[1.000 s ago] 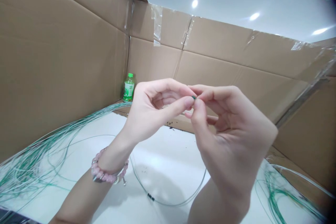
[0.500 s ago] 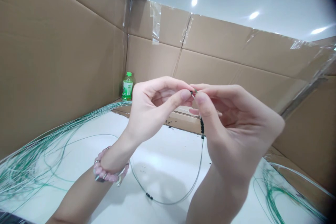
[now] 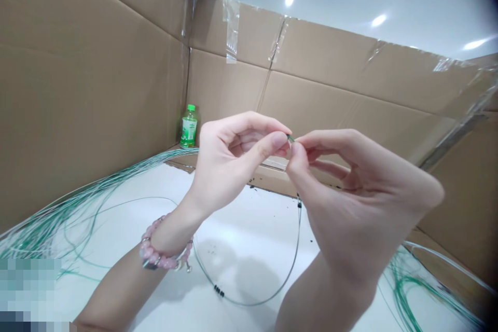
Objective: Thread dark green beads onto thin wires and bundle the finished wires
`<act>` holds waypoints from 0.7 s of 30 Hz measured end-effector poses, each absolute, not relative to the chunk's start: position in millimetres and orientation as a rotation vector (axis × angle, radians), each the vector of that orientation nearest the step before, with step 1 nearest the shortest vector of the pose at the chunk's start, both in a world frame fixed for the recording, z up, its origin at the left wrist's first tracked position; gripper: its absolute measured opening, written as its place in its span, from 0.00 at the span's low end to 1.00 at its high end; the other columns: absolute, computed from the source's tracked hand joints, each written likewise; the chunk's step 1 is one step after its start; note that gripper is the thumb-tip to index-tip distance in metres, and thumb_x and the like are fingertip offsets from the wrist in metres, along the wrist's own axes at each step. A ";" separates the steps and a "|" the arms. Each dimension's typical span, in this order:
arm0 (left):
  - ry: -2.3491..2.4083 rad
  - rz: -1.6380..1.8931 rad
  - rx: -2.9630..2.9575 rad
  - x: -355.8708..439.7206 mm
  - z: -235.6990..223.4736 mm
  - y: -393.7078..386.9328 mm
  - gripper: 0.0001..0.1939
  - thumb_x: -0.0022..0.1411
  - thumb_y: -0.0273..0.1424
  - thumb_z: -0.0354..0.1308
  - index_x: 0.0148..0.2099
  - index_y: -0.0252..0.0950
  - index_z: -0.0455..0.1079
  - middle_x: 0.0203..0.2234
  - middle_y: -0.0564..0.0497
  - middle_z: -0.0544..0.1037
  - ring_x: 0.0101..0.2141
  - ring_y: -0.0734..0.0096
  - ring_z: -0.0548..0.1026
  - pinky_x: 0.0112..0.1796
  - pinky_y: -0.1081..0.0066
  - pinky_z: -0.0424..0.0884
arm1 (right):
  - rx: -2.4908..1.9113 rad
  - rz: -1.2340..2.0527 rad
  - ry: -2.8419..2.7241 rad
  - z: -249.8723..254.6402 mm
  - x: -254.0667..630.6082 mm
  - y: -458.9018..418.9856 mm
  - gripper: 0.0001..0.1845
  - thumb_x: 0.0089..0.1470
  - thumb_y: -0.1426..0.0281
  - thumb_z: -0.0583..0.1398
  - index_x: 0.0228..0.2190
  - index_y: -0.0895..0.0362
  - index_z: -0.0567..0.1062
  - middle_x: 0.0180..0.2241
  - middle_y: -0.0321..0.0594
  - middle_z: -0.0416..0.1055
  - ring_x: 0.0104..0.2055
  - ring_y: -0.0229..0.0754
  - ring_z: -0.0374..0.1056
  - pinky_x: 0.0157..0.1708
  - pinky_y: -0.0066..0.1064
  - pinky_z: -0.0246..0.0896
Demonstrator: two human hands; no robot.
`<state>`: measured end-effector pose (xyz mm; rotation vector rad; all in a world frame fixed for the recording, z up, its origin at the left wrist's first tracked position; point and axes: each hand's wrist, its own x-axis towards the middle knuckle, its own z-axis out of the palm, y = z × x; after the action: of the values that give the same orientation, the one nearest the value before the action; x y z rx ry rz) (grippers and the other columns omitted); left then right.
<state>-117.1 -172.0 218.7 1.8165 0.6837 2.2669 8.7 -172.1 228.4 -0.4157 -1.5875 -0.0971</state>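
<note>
Thumb and forefinger of my left hand [image 3: 227, 161] are pinched together, with a tiny dark piece just showing at their tips. My right hand [image 3: 350, 192] pinches the short green wire end [image 3: 291, 138] that bridges the two sets of fingertips. Below the hands hangs a thin grey-green wire loop [image 3: 268, 302]. Several small black sleeves [image 3: 219, 290] sit on its lower left part, and another black sleeve [image 3: 299, 205] shows near my right thumb. My right hand hides the wire above that one. A pink bead bracelet [image 3: 161, 259] circles my left wrist.
Bundles of green and white wires lie left [image 3: 78, 199] and right [image 3: 408, 285] on the white table [image 3: 210, 218]. A green-capped bottle [image 3: 189, 127] stands in the corner of the cardboard walls [image 3: 330, 78]. Tiny black bits [image 3: 252, 185] are scattered near the back edge.
My right hand has shifted slightly right and down, and its fingertips have drawn a little away from the left ones. The black sleeves hanging by my right thumb are now mostly hidden.
</note>
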 end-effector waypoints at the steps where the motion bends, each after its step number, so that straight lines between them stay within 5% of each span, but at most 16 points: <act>1: 0.684 2.264 1.820 -117.1 218.9 -172.0 0.02 0.58 0.27 0.64 0.31 0.36 0.77 0.23 0.56 0.80 0.23 0.78 0.78 0.22 0.84 0.74 | -0.419 -0.100 -1.596 228.2 8.9 -172.4 0.08 0.49 0.81 0.63 0.26 0.57 0.76 0.22 0.31 0.70 0.25 0.34 0.66 0.27 0.28 0.71; 21: 0.743 2.279 1.891 -117.9 216.6 -172.6 0.03 0.58 0.31 0.65 0.33 0.37 0.77 0.24 0.54 0.80 0.24 0.76 0.78 0.23 0.80 0.74 | -0.463 -0.124 -1.630 229.3 12.5 -174.5 0.11 0.49 0.80 0.63 0.26 0.51 0.75 0.21 0.30 0.69 0.25 0.36 0.66 0.27 0.29 0.69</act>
<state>-117.9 -172.6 216.6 1.8908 0.7429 2.2785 12.5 -174.5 229.3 -0.4630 -1.6303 -0.1242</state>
